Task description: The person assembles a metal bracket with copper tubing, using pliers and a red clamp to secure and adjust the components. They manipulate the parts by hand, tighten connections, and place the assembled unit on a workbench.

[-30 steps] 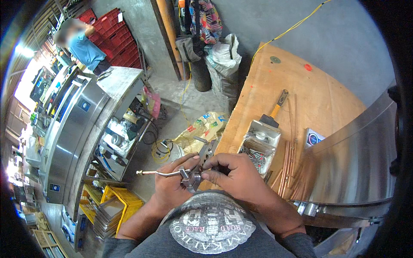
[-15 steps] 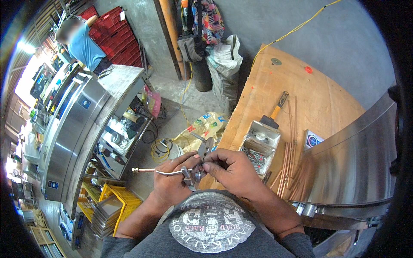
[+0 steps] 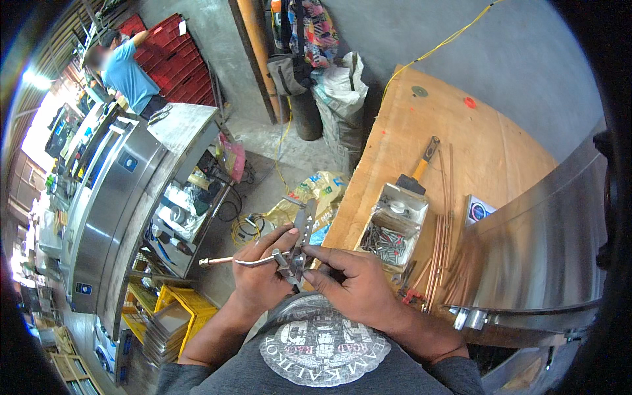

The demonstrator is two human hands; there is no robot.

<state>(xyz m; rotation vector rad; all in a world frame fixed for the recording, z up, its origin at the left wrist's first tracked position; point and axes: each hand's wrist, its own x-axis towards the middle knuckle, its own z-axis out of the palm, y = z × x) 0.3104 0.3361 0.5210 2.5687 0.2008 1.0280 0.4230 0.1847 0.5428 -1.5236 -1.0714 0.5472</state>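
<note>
In front of my chest, my left hand (image 3: 258, 276) is closed around a metal flaring tool (image 3: 305, 222). The tool's flat bar, with a row of holes, sticks up past the fingers and has a small cross handle at its far end. A curved, shiny metal rod (image 3: 258, 263) lies across the left knuckles. From the left side of that hand a thin copper tube (image 3: 221, 261) with a brass end points left. My right hand (image 3: 355, 280) has its thumb and index finger bent around the tool's near part, by its screw. Their exact contact is partly hidden.
On the wooden table (image 3: 474, 131) at right are a white box (image 3: 395, 227) of screws, a hammer (image 3: 421, 168), copper tubes (image 3: 440, 263) and a large curved steel sheet (image 3: 540, 237). At left stand a steel-fronted bench (image 3: 118, 197) and a yellow crate (image 3: 191, 316). A person (image 3: 131, 76) stands behind.
The flaring tool's bar has swung more upright and shows more of its holes. My right thumb and index finger have moved slightly down and apart. The person behind has shifted their head.
</note>
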